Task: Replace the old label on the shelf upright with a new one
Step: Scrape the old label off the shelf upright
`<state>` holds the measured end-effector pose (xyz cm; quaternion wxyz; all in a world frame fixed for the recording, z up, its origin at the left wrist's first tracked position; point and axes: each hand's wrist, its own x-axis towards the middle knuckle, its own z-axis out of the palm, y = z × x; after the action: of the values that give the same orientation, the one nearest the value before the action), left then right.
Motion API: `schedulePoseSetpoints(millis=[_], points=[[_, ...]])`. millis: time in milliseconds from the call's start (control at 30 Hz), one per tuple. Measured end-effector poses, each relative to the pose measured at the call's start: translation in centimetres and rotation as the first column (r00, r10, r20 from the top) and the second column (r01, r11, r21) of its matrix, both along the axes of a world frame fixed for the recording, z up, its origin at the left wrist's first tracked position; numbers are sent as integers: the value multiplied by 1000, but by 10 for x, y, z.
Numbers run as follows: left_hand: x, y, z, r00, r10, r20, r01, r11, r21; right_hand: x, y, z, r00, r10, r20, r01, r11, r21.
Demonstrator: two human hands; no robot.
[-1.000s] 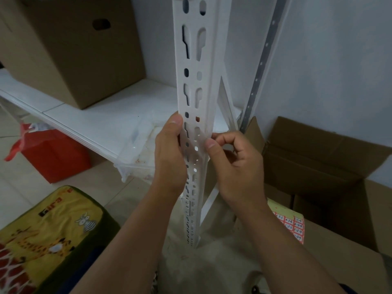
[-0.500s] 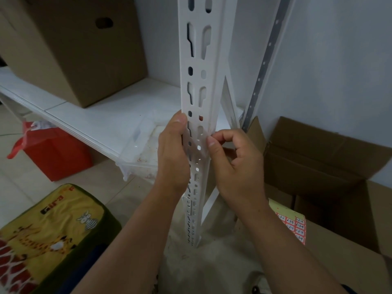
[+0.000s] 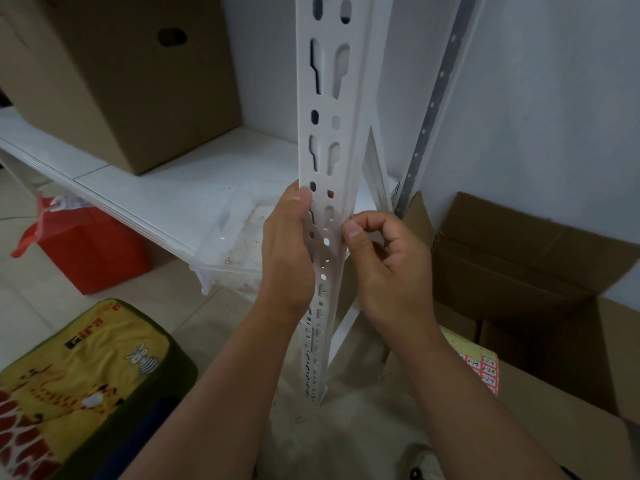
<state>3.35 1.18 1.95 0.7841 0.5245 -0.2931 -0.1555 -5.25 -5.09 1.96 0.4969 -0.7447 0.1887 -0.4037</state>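
Note:
The white slotted shelf upright (image 3: 332, 98) stands in the middle, running from the top edge down to the floor. My left hand (image 3: 287, 258) grips its left edge, thumb tip on the front face. A pale label patch (image 3: 330, 239) lies on the face between my hands; its outline is faint. My right hand (image 3: 388, 268) has curled fingers, and thumb and forefinger pinch at the label's right edge on the upright's corner. A sheet of red-printed labels (image 3: 483, 370) lies on the cardboard box at lower right.
A closed cardboard box (image 3: 114, 81) sits on the white shelf board (image 3: 166, 199). An open cardboard box (image 3: 540, 271) stands to the right by the wall. A clear plastic tub (image 3: 232, 251), a red bag (image 3: 86, 251) and a yellow cushion (image 3: 79, 386) are on the floor at left.
My right thumb has crept slightly up and right along the upright's edge. The left hand keeps its hold in the same place.

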Motion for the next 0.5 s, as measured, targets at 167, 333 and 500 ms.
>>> schedulePoseSetpoints(millis=[167,333,500], points=[[0,0,-1,999,21,38,-21,1000,-3,1,0,-1,1000,-5,14,5,1000,3],[1,0,-1,999,-5,42,6,1000,-18,0,0,-3,1000,2,9,-2,1000,10],[1,-1,0,999,-5,40,6,1000,-22,2,-1,-6,999,-43,9,44,998,-49]])
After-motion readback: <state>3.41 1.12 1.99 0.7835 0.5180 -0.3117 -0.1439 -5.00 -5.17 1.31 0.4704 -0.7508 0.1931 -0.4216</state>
